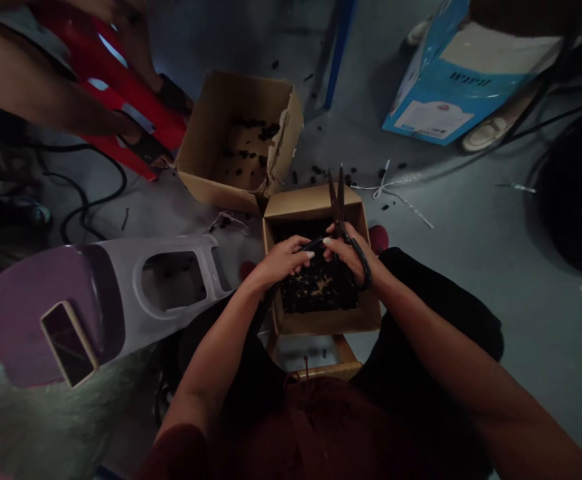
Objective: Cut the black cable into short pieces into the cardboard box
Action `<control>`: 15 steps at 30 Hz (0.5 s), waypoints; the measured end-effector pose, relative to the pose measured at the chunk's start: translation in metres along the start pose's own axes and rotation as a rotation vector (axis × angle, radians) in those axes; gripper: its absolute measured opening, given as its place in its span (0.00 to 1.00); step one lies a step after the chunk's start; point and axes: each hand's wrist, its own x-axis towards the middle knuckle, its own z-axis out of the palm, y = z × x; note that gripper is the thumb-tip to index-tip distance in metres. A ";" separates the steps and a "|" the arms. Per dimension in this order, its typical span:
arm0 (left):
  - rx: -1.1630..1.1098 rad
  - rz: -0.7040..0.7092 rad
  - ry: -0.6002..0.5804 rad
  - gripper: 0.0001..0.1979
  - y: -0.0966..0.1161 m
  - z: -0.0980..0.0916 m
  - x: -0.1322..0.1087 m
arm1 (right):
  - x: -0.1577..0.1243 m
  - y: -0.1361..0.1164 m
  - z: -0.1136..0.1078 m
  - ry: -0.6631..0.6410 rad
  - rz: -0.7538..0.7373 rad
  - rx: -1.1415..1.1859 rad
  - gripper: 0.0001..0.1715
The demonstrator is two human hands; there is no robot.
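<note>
A cardboard box [327, 323] with many small black pieces [298, 297] inside stands between my knees. Over it, my left hand [287, 260] pinches a short black piece [313, 245] between thumb and fingers. My right hand [347, 253] holds black-handled scissors [337, 203], their blades pointing away from me and slightly apart. The fingertips of my right hand are at the other end of the black piece, close to my left fingertips. Whether they grip it too is hard to tell in the dim light.
A second cardboard box [201, 188] with scattered black bits adjoins the far side. Another person's hands [153, 150] are left of it. A purple-grey stool [121, 267] bears a phone [69, 343]. A blue box [431, 100] stands at the upper right; black bits and string lie on the floor.
</note>
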 end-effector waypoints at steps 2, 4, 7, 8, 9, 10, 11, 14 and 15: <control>-0.043 -0.023 -0.035 0.14 -0.001 0.006 0.003 | 0.000 0.000 0.000 0.009 0.022 -0.019 0.22; -0.076 -0.053 -0.039 0.14 -0.001 0.011 0.005 | 0.000 0.000 -0.001 0.010 0.044 -0.028 0.21; -0.087 -0.068 0.008 0.15 0.001 0.019 0.008 | 0.000 -0.002 -0.001 0.024 0.056 -0.019 0.21; -0.094 -0.062 0.019 0.15 0.002 0.021 0.009 | 0.000 -0.004 -0.002 0.038 0.055 -0.018 0.22; -0.108 -0.055 0.026 0.15 0.003 0.023 0.010 | 0.000 -0.005 -0.002 0.056 0.048 -0.018 0.23; -0.129 -0.048 0.032 0.15 0.004 0.026 0.011 | -0.001 -0.006 -0.004 0.072 0.042 -0.022 0.23; -0.157 -0.044 0.039 0.15 0.004 0.028 0.012 | -0.001 -0.007 -0.005 0.085 0.038 -0.027 0.23; -0.282 -0.065 0.080 0.14 0.003 0.042 0.013 | -0.001 -0.007 -0.012 0.095 0.027 -0.051 0.23; -0.329 -0.074 0.093 0.14 0.001 0.049 0.011 | -0.001 -0.006 -0.015 0.086 0.013 -0.079 0.23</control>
